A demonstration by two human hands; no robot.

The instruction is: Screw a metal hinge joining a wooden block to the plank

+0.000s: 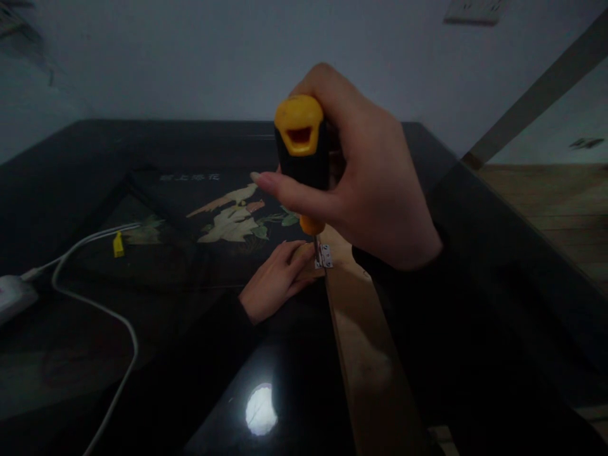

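Note:
My right hand (375, 171) is closed round the black and yellow handle of a screwdriver (303, 149), which stands upright with its tip pointing down. The tip meets a small metal hinge (325, 256) lying at the edge of a long wooden board (365, 335). Low beside it, my left hand (280, 275) grips a short piece of wood (311, 272) against the board's left side, its fingertips close to the hinge. The screw under the tip is too small to make out.
The glossy black table (228, 380) bears a bird-and-flower picture. On the left lie a white cable (114, 311), a white power strip (16, 296) and a small yellow object (118, 245). A pale wall (190, 63) rises behind the table.

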